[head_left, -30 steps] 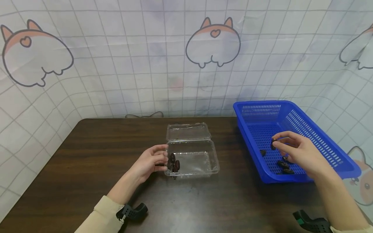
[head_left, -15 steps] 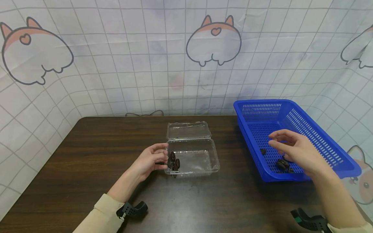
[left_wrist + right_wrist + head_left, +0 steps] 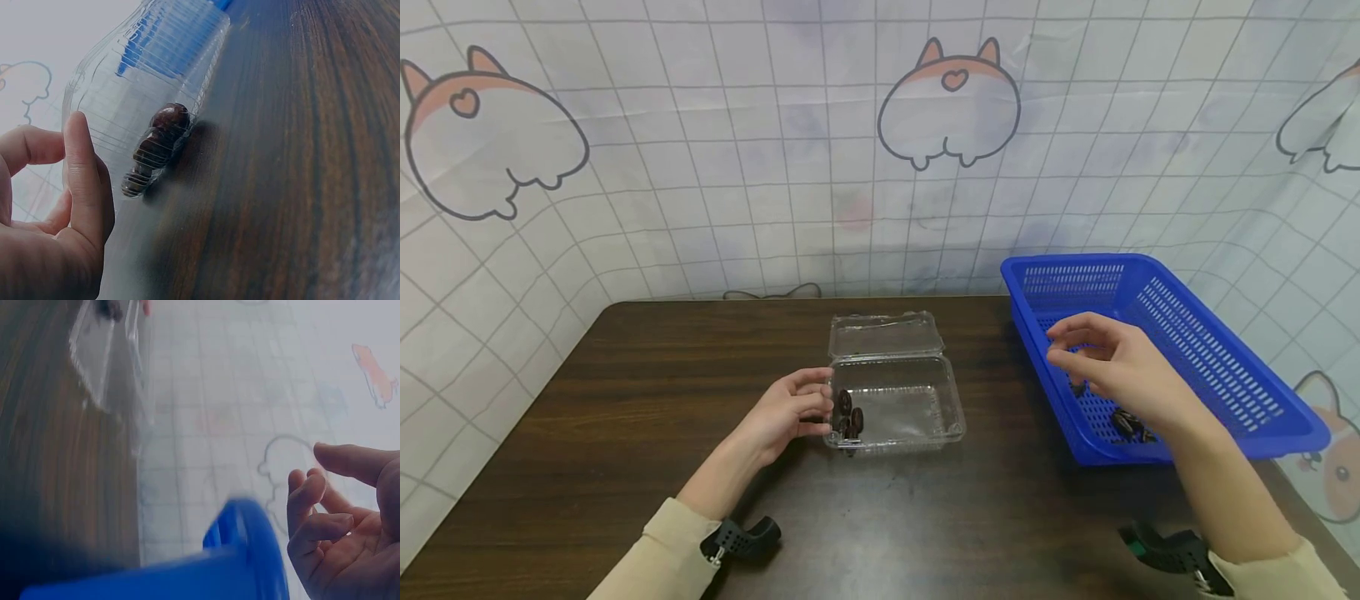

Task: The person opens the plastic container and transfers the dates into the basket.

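Note:
A clear plastic clamshell box stands with its lid folded back. Several dark brown dates lie at its left end; the left wrist view shows the dates through the wall. My left hand rests at that end, thumb and fingers touching the outer wall and rim. Above the left side of the blue basket hovers my right hand, fingers loosely bent. In the right wrist view nothing shows between thumb and fingers of the right hand. More dates lie below it.
The basket's near rim lies close to the right forearm. A dark wooden table carries both containers. Behind it hangs a white grid-patterned sheet with cartoon animals. Each wrist wears a black strap mount.
The right hand held a date over the basket a second ago; none shows in its fingers now. It has moved left and up. The left hand and box keep their places.

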The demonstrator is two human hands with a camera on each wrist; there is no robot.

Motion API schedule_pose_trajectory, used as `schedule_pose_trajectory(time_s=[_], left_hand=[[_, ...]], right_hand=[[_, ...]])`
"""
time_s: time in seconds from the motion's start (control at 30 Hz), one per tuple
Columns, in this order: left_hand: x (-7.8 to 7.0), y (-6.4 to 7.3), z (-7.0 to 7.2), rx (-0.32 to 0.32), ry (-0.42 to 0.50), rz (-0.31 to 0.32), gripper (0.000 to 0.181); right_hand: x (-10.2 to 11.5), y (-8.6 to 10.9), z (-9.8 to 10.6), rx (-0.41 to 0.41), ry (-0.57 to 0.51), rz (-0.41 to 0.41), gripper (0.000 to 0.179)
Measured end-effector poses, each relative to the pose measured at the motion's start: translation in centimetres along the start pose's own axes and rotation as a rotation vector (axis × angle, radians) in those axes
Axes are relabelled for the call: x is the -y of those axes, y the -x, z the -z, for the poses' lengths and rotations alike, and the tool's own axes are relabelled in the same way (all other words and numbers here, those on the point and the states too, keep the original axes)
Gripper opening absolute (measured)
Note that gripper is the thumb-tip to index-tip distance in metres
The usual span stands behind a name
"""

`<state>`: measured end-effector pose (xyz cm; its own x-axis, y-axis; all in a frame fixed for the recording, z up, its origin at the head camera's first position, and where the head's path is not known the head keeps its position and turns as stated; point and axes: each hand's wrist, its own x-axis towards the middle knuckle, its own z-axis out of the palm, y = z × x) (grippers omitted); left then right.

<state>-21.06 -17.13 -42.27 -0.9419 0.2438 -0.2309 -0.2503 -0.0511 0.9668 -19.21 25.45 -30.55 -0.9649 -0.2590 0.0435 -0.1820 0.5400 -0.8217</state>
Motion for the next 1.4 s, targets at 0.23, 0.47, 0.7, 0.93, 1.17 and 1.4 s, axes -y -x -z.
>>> schedule_pose_trajectory(time_s=[0.23, 0.47, 0.7, 0.93, 1.17, 1.4], left_hand=[[0.1, 0.0, 0.0, -0.003, 0.001, 0.000, 0.057], [0.1, 0.0, -0.1, 0.000, 0.005, 0.006, 0.057], [0.1, 0.0, -0.1, -0.001, 0.001, 0.007, 0.057], [0.1, -0.1, 0.0, 0.000, 0.001, 0.003, 0.057], [0.1, -0.2, 0.0, -0.003, 0.005, 0.003, 0.057], [0.2, -0.2, 0.1, -0.002, 0.001, 0.001, 0.057]], right_hand=[[1.7, -1.4, -2.6, 0.061, -0.081, 0.032, 0.036], [2.2, -2.7, -5.0, 0.125, -0.130, 0.068, 0.034], [2.3, -3.9, -7.4, 0.195, -0.124, 0.085, 0.035], [2.5, -4.8, -9.6, 0.253, -0.145, 0.103, 0.034], [2.6, -5.6, -11.9, 0.304, -0.140, 0.097, 0.030], [2.8, -6.7, -14.3, 0.353, -0.101, 0.107, 0.031]])
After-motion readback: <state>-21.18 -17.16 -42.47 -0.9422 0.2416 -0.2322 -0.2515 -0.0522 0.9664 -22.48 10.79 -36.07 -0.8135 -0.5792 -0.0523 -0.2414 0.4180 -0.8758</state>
